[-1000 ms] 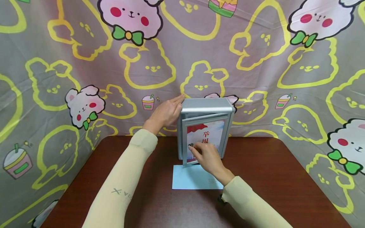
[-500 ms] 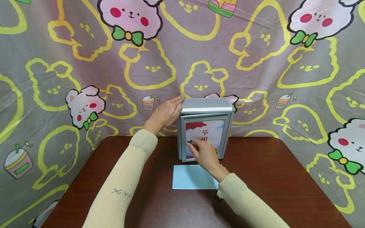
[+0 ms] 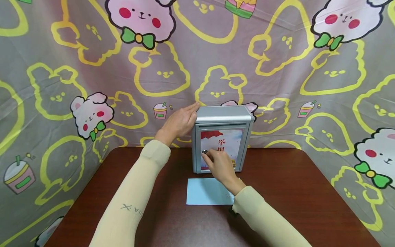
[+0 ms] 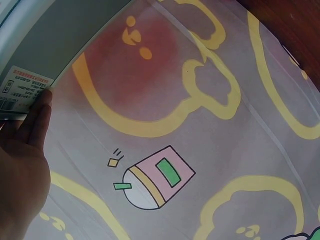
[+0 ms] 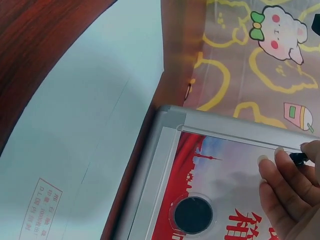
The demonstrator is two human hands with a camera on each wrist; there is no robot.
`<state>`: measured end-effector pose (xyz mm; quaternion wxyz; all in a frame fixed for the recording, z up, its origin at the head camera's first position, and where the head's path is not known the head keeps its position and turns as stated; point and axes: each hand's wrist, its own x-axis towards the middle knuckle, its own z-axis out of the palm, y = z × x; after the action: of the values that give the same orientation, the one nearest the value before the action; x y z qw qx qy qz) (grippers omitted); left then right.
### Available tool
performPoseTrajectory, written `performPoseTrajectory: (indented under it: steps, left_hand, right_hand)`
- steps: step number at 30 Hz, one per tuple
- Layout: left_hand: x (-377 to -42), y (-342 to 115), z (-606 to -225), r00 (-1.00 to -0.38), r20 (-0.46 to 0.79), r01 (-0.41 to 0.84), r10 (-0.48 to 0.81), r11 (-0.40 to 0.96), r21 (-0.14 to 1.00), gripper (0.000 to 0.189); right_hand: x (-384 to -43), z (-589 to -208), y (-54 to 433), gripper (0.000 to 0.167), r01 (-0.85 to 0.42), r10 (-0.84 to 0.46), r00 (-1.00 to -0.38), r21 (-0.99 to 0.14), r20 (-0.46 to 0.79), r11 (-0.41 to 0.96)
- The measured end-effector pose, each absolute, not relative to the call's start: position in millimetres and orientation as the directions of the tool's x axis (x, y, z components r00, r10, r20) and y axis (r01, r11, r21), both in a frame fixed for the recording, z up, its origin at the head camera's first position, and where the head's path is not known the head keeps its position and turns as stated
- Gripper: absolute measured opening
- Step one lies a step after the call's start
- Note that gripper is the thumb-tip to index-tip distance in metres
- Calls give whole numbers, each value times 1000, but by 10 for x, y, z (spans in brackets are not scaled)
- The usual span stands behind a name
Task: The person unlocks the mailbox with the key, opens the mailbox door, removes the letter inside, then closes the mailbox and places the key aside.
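Note:
A grey metal letter box [image 3: 223,119] with a picture and red characters on its front door [image 3: 228,137] stands upright on the table. The door lies flush in its frame. My right hand [image 3: 223,168] pinches a small dark key [image 5: 299,158] at the door's left edge; the fingers partly hide it. My left hand [image 3: 180,123] rests against the box's upper left side with fairly straight fingers, beside a printed label [image 4: 22,90] in the left wrist view. In front of the box, a light blue envelope [image 3: 206,192] lies flat, partly under my right forearm.
The brown table [image 3: 166,219] reaches back to a patterned cloth [image 3: 271,85] that hangs behind and on both sides. The box stands near the table's back edge. A round dark spot [image 5: 193,215] is on the door's lower part.
The door stood ajar at its left side and has swung in flush with the box. My right hand moved with it, slightly away from me and left. My left hand stayed in place.

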<state>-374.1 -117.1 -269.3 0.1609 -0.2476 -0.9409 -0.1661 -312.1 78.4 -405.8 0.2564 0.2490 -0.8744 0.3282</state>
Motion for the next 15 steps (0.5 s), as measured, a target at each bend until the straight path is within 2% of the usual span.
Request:
performPoseTrajectory:
  steps: [7, 15]
  left_hand:
    - [-3751, -1164, -2692, -824, 386, 522, 416, 821, 231, 59]
    - [-3748, -1163, -2690, -824, 391, 519, 411, 824, 226, 58]
  right_hand:
    - [-3138, -4059, 767, 25, -598, -250, -745, -454, 618, 660]
    - [-3161, -4071, 716, 27, -579, -227, -734, -415, 641, 702]
